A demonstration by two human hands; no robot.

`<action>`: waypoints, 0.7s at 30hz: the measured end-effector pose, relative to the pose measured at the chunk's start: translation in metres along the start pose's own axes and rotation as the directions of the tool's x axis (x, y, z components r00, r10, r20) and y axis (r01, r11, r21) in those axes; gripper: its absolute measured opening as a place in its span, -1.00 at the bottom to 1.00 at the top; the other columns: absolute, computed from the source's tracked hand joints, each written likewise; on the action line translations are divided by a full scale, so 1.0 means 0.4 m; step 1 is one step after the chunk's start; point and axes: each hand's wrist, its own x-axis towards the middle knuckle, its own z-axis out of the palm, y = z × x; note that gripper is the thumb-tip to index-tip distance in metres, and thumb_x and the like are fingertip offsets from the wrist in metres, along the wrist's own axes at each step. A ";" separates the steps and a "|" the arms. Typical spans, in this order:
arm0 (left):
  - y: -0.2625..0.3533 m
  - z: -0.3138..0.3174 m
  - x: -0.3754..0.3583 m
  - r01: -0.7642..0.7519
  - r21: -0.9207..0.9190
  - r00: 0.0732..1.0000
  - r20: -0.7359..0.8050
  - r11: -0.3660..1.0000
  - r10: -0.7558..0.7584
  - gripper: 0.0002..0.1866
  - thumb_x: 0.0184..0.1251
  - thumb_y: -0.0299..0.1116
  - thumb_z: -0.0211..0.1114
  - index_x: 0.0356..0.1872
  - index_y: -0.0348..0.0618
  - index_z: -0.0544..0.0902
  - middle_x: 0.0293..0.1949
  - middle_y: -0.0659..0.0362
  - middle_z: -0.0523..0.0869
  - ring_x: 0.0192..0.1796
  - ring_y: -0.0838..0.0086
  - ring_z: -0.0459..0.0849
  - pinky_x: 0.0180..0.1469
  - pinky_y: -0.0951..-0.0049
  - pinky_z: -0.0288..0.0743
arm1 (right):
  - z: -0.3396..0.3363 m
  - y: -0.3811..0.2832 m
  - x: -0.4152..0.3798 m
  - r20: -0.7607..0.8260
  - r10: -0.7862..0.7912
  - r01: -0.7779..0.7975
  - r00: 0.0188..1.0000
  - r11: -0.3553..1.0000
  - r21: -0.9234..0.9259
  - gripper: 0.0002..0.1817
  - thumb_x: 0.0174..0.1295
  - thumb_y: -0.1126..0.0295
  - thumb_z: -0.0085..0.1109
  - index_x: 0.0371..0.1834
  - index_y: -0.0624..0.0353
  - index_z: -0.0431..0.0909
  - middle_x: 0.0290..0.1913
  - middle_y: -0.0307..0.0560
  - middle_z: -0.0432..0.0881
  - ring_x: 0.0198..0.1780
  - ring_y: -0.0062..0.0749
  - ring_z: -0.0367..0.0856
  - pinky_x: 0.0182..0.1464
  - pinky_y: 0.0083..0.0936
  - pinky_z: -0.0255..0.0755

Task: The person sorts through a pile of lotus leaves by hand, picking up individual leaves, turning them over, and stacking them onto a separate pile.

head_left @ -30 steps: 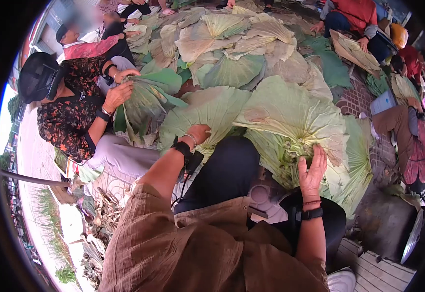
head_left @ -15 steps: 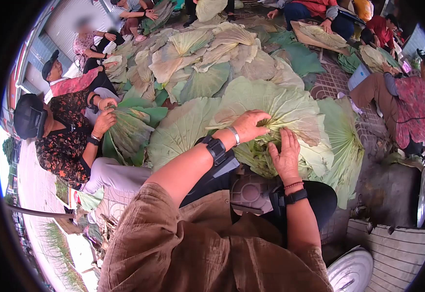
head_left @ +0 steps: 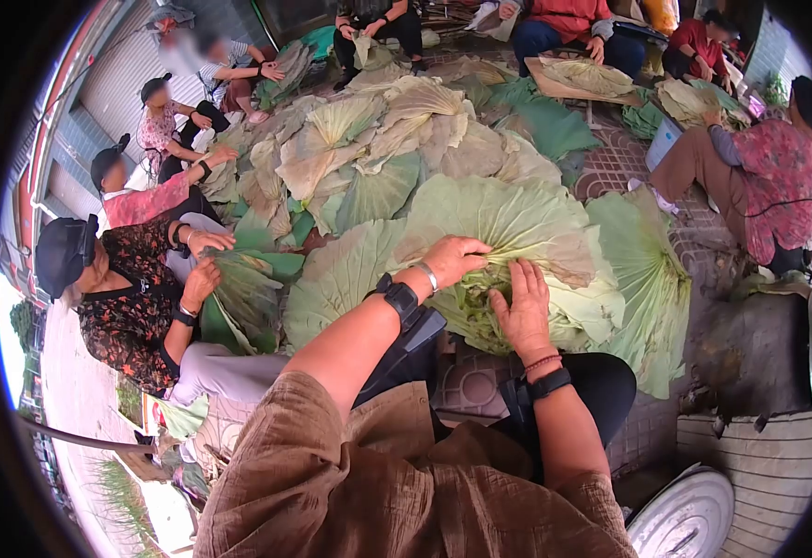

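A large pale green lotus leaf (head_left: 490, 206), partly browned, lies spread on a stack of similar leaves in front of my knees. My left hand (head_left: 455, 261) is closed, pinching the gathered ribs near the leaf's middle between thumb and fingers. Beside it my right hand (head_left: 524, 314) rests on the leaf's near part, fingers stretched out and thumb apart. Crumpled yellow-green leaf folds (head_left: 474, 302) show below and between the hands. Another pale leaf (head_left: 341, 270) sticks out on the left, and a ribbed green leaf (head_left: 648, 288) on the right.
A wide heap of dried lotus leaves (head_left: 387, 130) covers the ground ahead. At my left a person in a patterned shirt (head_left: 122, 325) handles a folded leaf (head_left: 243, 288). Several other people sit around the heap. A round metal lid (head_left: 685, 521) is at lower right.
The view has shifted slightly, showing more of the people at the back. Both hands stay at the leaf's middle with much the same grip and pose.
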 end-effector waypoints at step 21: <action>-0.096 -0.288 -0.026 -0.205 -0.517 0.567 -0.755 0.831 -0.329 -0.74 0.54 -0.27 0.02 -0.02 -0.16 0.61 -0.23 0.27 0.55 -0.26 0.60 0.53 -0.21 0.39 0.68 | 0.010 0.014 -0.014 0.006 -0.087 0.087 0.996 0.994 -0.062 -0.38 0.10 0.25 0.26 0.28 0.08 0.39 0.29 0.08 0.38 0.32 0.08 0.24 0.35 -0.06 0.09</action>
